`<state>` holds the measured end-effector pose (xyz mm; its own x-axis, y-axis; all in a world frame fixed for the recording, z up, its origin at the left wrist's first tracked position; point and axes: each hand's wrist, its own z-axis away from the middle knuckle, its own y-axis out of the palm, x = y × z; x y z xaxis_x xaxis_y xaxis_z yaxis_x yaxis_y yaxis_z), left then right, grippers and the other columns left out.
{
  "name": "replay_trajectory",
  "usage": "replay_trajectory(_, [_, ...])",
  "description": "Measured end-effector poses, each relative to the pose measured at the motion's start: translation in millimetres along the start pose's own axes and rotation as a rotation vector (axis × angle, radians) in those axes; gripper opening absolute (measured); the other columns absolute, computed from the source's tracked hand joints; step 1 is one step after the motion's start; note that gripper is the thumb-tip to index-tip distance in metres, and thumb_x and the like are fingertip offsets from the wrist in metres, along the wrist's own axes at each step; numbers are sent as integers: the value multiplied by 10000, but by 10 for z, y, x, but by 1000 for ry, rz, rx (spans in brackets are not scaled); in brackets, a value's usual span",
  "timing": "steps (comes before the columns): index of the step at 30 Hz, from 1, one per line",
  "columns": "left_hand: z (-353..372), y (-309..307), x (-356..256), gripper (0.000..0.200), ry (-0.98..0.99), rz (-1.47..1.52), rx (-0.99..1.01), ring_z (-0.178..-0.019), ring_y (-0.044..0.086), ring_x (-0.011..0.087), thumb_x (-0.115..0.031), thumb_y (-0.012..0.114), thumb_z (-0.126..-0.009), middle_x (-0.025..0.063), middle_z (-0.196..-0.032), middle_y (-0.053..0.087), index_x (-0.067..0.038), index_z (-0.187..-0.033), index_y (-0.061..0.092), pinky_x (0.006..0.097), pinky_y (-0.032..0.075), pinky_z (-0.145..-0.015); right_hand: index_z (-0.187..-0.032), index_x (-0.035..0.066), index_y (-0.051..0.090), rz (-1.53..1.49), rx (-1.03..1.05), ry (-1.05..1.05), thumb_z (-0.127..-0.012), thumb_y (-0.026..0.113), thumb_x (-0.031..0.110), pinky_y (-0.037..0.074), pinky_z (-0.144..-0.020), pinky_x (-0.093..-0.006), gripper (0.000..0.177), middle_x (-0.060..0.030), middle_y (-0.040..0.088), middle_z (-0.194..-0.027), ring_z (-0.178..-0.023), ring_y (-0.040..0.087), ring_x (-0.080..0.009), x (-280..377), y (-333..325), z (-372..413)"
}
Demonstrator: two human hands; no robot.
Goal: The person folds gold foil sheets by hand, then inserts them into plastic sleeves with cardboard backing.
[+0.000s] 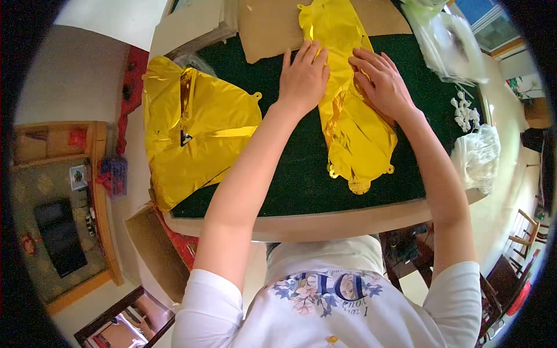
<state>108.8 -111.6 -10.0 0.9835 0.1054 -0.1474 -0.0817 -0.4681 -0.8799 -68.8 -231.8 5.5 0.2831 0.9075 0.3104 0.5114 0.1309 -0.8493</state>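
Note:
A flat, uninflated gold foil balloon [361, 145] lies lengthwise on the dark green table cover, with small tabs at its near end. My left hand [303, 78] rests on its left edge, fingers stretched out and lying flat. On the opposite edge, my right hand [383, 81] touches the foil with its fingers apart and slightly bent. The foil is creased between and below the hands, while its far end reaches over brown cardboard. To the left lies a second gold foil balloon [203, 127], wider, with a dark slit-like opening and a tab; neither hand touches it.
Brown cardboard [267, 29] and a stack of pale sheets [194, 26] lie at the far side. Clear plastic bags [452, 46], small white pieces [464, 110] and a crumpled clear bag [478, 156] sit along the right edge. An open cardboard box [154, 249] stands below left.

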Motion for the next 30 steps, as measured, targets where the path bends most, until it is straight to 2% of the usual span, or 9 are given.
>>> replay_trajectory(4, [11,8,-19,393,-30,-2,16,-1308,424,280,-253,490,-944,129,-1376,489,-67,-1289,521,528,281,-1087,-1256,128,573,95,-14,-54,-940,507,266,274,-1110,-481,351,-88,523,-1352,-1310,424,-266,19,-12,7])
replay_trajectory(7, [11,13,-8,399,-34,-6,4,-1304,428,276,-264,489,-944,122,-1381,484,-77,-1295,514,530,280,-1086,-1267,144,567,103,68,-35,-946,496,275,262,-1114,-488,354,-72,525,-1354,-1325,406,-250,-6,10,19])
replay_trajectory(17, [-80,52,99,390,-22,-15,6,-1276,450,268,-300,508,-930,110,-1367,490,-102,-1265,525,568,300,-1051,-1246,143,579,67,49,-31,-944,504,275,267,-1109,-491,338,-61,551,-1323,-1302,439,-241,-11,22,18])
replay_trajectory(30, [-201,88,202,419,-19,-48,17,-1298,430,265,-330,500,-937,94,-1372,482,-118,-1298,491,588,299,-1047,-1258,149,565,69,54,-29,-938,513,268,273,-1108,-484,346,-70,557,-1308,-1289,449,-257,-1,4,12])
